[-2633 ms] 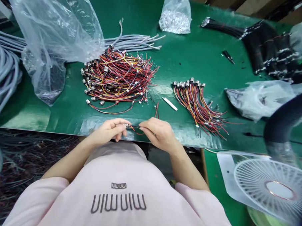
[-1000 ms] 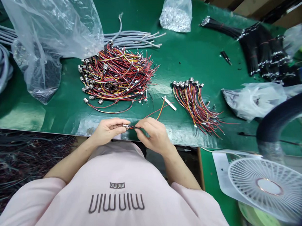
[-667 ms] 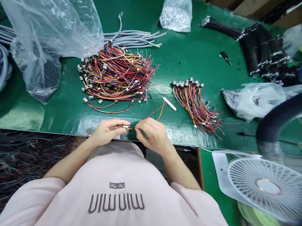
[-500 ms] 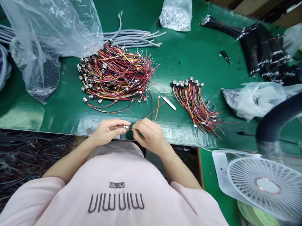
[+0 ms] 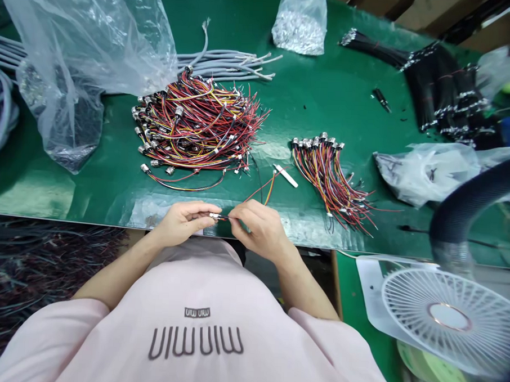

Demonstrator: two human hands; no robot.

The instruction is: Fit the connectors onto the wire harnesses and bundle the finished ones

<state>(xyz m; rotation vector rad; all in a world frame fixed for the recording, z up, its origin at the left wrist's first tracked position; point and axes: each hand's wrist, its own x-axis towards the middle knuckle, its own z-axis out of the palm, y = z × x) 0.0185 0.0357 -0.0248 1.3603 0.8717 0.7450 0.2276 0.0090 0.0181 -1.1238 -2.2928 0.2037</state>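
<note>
My left hand (image 5: 185,222) is closed around a small metal-ended connector (image 5: 214,215), whose bright tip sticks out between thumb and forefinger. Thin wires run from it to my right hand (image 5: 257,226), which pinches them between thumb and fingertips. Red, yellow and black wires (image 5: 270,190) trail out beyond the right hand onto the green bench. Just past their ends lies a white pen-like tool (image 5: 286,176). Both hands hover at the bench's front edge, a short gap apart.
A large heap of wired connectors (image 5: 202,127) lies ahead, with a smaller bundle (image 5: 329,177) to its right. Grey cables (image 5: 226,65) and a clear plastic bag (image 5: 88,43) are at the left. A white fan (image 5: 448,317) and black flexible hose (image 5: 470,200) stand at the right.
My right hand has moved slightly right, away from the left, and more wire shows between them. The trailing wires have shifted a little right. The left hand keeps its grip.
</note>
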